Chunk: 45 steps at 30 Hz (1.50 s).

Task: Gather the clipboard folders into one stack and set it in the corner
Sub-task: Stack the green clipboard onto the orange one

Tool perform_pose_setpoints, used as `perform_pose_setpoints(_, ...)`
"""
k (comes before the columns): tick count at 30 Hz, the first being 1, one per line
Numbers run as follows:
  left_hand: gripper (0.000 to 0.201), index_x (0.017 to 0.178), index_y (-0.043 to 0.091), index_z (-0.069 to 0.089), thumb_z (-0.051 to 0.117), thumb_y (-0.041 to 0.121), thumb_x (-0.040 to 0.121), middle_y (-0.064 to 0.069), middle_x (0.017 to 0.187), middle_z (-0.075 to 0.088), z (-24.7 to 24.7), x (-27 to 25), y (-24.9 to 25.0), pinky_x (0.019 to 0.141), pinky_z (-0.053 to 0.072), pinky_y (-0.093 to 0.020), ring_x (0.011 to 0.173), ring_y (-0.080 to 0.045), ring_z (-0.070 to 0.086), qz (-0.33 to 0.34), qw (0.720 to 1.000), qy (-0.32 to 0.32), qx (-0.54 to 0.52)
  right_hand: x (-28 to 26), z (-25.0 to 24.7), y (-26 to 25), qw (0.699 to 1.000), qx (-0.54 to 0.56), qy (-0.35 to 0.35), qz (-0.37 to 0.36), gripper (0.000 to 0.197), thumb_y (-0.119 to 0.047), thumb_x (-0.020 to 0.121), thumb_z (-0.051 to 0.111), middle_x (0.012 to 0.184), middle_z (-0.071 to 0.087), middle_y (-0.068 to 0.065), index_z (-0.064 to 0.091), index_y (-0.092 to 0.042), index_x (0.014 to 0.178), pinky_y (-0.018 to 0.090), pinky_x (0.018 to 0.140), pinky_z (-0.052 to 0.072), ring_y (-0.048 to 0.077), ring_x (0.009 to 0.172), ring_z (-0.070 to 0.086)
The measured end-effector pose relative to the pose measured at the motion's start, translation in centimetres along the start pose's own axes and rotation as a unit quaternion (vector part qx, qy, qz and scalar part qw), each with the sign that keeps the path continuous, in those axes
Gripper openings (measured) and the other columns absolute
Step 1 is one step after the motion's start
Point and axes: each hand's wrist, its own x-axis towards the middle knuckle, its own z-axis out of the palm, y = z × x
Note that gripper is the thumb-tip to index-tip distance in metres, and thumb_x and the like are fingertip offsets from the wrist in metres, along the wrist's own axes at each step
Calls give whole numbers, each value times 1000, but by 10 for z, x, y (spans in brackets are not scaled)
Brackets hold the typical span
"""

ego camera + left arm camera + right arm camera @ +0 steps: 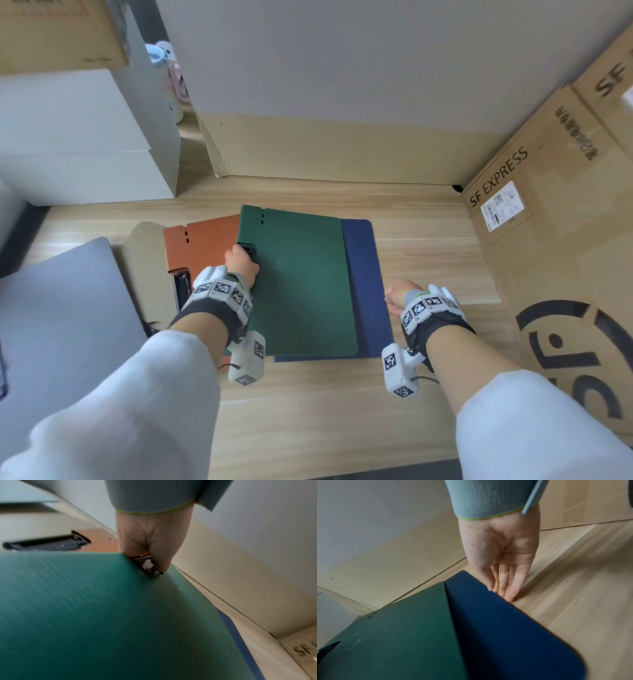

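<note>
A green clipboard folder [301, 277] lies on top of a blue folder [366, 274] in the middle of the wooden table. To their left an orange folder [202, 243] lies partly under the green one, on a beige folder [144, 267]. My left hand [241, 262] grips the green folder [102, 615] at its metal clip [145, 563] on the left edge. My right hand [399, 296] stands at the blue folder's right edge, its straight fingers [510, 588] touching the edge of the blue folder [505, 622].
A grey laptop [58, 318] lies at the left. White boxes [78, 137] stand at the back left. A cardboard wall [342, 147] runs along the back and an SF Express carton [555, 212] stands at the right, forming a corner [457, 187].
</note>
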Motion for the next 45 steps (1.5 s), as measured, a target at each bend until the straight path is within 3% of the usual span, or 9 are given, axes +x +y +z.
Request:
perform_pose_setpoints(4,56,144,-1,24,48,7,94,-18,147,28,29,-5,25,108,38,-45,128,-40,45,-7,1000,3,16,-6,-4,-5,999,-6,-29,-15,14,-16,94,45,61,48,3,55,-12,86,26,58,40,18,58,48)
perform_pose_setpoints(8,42,135,0,40,44,7,93,-20,141,39,41,-6,32,99,43,-41,120,-38,52,9,998,29,51,0,-1,-4,998,33,-26,-36,31,-17,92,49,70,52,5,58,-7,120,33,92,48,23,86,53)
perform_pose_setpoints(11,42,133,-2,45,45,6,92,-22,142,39,46,-7,38,100,43,-41,124,-39,49,43,995,39,76,6,-2,2,997,46,-13,-65,38,-15,88,54,90,56,7,58,-3,124,35,94,49,20,87,52)
perform_pose_setpoints(17,43,136,-3,38,45,12,96,-17,138,41,50,-6,52,104,43,-39,123,-34,51,16,993,-14,113,8,0,-7,995,88,-13,-53,46,-14,93,50,98,54,5,47,-10,138,39,104,46,23,92,52)
perform_pose_setpoints(23,54,141,-5,32,49,17,94,-16,138,39,54,-7,58,102,46,-37,123,-31,52,15,990,-25,137,10,0,-13,996,52,1,-69,53,-19,95,45,151,39,6,34,-11,146,31,108,33,28,135,42)
perform_pose_setpoints(32,62,146,-5,18,48,14,95,-16,144,35,61,-12,56,105,41,-36,129,-30,46,1,991,-12,134,19,2,-20,996,63,19,-67,53,-18,93,48,150,41,8,35,-9,144,36,110,37,30,134,43)
perform_pose_setpoints(36,47,141,1,32,41,19,98,-15,140,39,55,-11,48,102,43,-41,124,-34,50,-4,996,-15,88,17,3,-23,997,42,22,-55,52,-16,93,48,148,43,10,37,-7,143,36,106,40,32,130,47)
perform_pose_setpoints(42,45,127,4,40,58,25,90,-11,126,47,8,16,-29,93,48,-32,115,-21,51,-111,982,76,133,20,10,-23,997,21,49,-48,47,-12,91,45,139,51,13,42,-7,138,35,98,42,32,122,52)
perform_pose_setpoints(45,51,142,-5,30,41,16,96,-22,144,37,-5,29,-69,108,38,-41,132,-34,42,-170,974,112,103,22,16,-25,997,23,71,-38,49,-9,91,46,140,48,15,38,-7,139,36,99,41,33,125,49)
